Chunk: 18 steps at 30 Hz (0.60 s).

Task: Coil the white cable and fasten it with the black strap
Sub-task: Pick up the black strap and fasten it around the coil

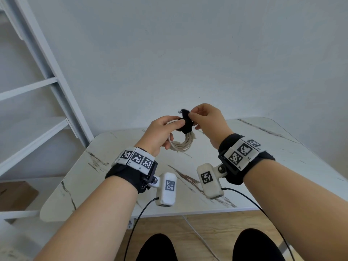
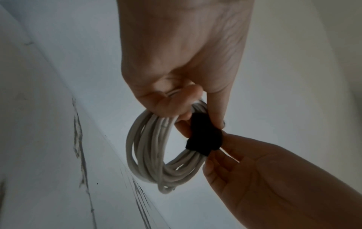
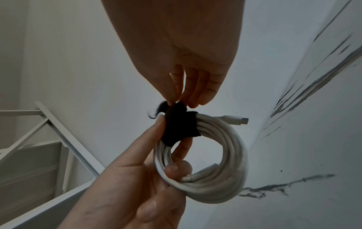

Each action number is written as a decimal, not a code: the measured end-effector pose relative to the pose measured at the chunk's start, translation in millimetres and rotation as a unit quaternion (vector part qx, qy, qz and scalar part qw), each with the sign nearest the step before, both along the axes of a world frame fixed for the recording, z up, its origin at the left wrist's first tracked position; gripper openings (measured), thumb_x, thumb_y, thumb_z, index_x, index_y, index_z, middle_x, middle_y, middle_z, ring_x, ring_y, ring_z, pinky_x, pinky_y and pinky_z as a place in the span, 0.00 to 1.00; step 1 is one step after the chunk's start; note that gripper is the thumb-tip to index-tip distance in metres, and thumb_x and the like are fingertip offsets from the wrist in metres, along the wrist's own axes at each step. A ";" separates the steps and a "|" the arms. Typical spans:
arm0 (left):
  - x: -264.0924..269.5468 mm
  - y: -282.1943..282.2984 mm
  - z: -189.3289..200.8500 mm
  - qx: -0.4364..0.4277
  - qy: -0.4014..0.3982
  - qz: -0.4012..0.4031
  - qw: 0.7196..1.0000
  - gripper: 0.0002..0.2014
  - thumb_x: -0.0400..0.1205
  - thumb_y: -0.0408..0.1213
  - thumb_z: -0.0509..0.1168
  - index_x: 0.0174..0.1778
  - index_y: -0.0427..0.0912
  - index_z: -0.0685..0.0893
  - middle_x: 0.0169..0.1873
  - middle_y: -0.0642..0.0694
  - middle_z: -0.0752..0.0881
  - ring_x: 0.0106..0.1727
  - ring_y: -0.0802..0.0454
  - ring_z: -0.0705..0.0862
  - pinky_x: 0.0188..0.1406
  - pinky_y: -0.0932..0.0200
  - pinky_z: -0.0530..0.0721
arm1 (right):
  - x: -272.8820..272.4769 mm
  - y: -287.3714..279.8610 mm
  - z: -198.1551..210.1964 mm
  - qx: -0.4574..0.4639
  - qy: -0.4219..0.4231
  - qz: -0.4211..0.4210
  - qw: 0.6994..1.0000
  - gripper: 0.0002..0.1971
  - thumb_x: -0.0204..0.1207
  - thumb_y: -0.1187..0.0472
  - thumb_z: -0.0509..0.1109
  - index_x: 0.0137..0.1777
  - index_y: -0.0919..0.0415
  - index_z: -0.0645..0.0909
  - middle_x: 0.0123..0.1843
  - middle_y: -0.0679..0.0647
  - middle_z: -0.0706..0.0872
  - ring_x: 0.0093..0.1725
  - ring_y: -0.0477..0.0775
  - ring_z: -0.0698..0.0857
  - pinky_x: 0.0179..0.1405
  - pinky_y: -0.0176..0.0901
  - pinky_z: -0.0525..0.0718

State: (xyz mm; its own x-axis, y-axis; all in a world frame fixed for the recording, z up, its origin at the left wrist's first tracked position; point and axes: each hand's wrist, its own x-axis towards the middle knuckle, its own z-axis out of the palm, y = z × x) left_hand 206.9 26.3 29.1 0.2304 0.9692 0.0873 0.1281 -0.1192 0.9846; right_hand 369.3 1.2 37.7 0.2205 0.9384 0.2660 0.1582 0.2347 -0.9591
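Above the marble-patterned counter (image 1: 244, 140), both hands hold the white cable (image 1: 181, 146) up in the air, clear of the surface. It is wound into a round coil of several loops, and the black strap (image 1: 186, 122) is wrapped around the bundle at its upper side. The left hand (image 1: 160, 134) grips the coil, fingers curled through and around the loops, with the index finger and thumb lying against the strap. The right hand (image 1: 209, 121) pinches the strap's loose end between thumb and fingertips just above the wrap, its other fingers relaxed. In the right wrist view one cable plug (image 3: 238, 120) sticks out sideways from the coil beside the strap. A white shelving frame (image 1: 37, 95) stands to the left of the counter against the pale wall.
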 end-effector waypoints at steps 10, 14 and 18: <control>-5.1 2.2 4.5 -0.063 -0.046 0.012 0.997 0.15 0.81 0.37 0.67 0.57 0.30 0.83 0.43 0.40 0.87 0.26 0.51 0.76 0.12 0.64 0.69 | 4.6 -7.7 5.2 0.002 -0.031 0.041 0.999 0.13 0.75 0.72 0.65 0.44 0.57 0.90 0.47 0.52 0.90 0.43 0.47 0.83 0.46 0.35 0.79; -4.9 -0.4 6.4 -0.065 -0.073 0.003 0.995 0.18 0.81 0.37 0.67 0.61 0.26 0.83 0.44 0.37 0.87 0.25 0.52 0.75 0.11 0.65 0.68 | 1.0 -8.9 1.0 -0.006 -0.071 0.037 0.997 0.10 0.77 0.65 0.68 0.51 0.54 0.89 0.51 0.52 0.91 0.51 0.48 0.86 0.53 0.37 0.78; -6.8 -0.6 8.1 -0.074 -0.095 -0.006 0.993 0.18 0.81 0.38 0.67 0.61 0.27 0.83 0.45 0.36 0.87 0.25 0.53 0.75 0.12 0.65 0.68 | 3.2 -10.9 -0.2 -0.028 -0.065 0.053 0.996 0.08 0.80 0.61 0.68 0.46 0.50 0.87 0.48 0.47 0.88 0.46 0.41 0.83 0.50 0.37 0.77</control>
State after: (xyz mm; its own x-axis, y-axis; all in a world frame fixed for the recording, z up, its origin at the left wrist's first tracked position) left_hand 200.2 25.7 37.2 0.2355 0.9718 -0.0121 -0.0616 0.0274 0.9977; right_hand 372.5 -9.7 37.4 0.0864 0.9685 0.2334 0.2597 0.2043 -0.9438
